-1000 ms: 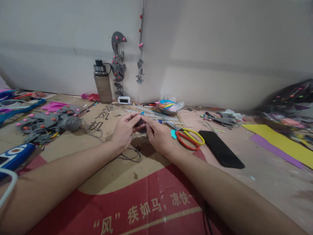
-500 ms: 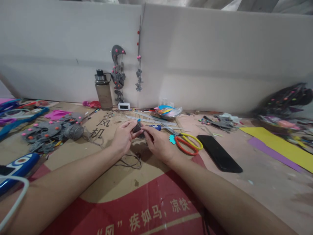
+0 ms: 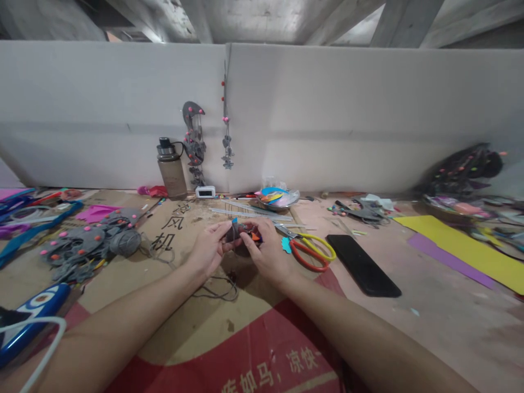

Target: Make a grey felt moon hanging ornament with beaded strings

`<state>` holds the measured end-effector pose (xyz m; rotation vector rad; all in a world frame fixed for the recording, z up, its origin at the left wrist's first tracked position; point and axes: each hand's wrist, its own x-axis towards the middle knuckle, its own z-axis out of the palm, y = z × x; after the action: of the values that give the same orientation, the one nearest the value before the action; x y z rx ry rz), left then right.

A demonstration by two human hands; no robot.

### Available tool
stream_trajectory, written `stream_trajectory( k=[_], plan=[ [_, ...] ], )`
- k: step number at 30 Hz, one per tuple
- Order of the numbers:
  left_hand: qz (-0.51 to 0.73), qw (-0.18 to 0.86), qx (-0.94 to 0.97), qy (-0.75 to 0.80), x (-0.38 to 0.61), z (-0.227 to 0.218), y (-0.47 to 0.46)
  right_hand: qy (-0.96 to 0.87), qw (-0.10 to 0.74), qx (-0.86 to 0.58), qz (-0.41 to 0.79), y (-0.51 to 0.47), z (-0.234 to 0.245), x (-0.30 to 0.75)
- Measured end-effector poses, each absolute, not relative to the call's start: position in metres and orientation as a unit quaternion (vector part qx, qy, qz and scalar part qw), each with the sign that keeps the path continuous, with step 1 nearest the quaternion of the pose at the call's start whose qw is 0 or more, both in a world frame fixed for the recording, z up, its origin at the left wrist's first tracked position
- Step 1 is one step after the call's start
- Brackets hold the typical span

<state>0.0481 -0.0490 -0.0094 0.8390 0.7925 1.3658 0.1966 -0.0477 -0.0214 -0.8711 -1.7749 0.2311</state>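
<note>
My left hand (image 3: 207, 250) is closed, with thumb and fingers pinching a small dark grey piece (image 3: 233, 232), felt-like, with a bright blue tip on top. My right hand (image 3: 269, 254) is curled beside it, almost touching. A small dark and orange thing (image 3: 255, 237) shows between its thumb and fingers; its kind is too small to make out. Grey yarn (image 3: 219, 295) lies loose on the cardboard below both hands. Scissors (image 3: 313, 256) with red and yellow handles rest just right of my right hand, beside a teal paper cutout (image 3: 286, 245).
A black phone (image 3: 362, 266) lies on the right, with yellow sheets (image 3: 462, 245) farther over. Grey felt pieces with pompoms (image 3: 77, 240) and a yarn ball (image 3: 126, 242) are at left. A bottle (image 3: 172, 177) stands against the white board (image 3: 347, 109), where grey garlands (image 3: 194, 134) hang.
The camera view has tilted up. My right hand has opened away from the grey piece's edge, and a dark and orange thing now shows in its fingers. My left hand still holds the grey piece.
</note>
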Motion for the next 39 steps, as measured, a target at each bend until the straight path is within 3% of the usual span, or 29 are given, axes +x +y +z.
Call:
stream_trajectory(
  k=[39],
  plan=[
    [0.580, 0.639, 0.369, 0.345, 0.0513, -0.0192, -0.0529, -0.745, 0.548, -0.365, 0.100, -0.0463, -0.0290, 0.1944]
  ],
)
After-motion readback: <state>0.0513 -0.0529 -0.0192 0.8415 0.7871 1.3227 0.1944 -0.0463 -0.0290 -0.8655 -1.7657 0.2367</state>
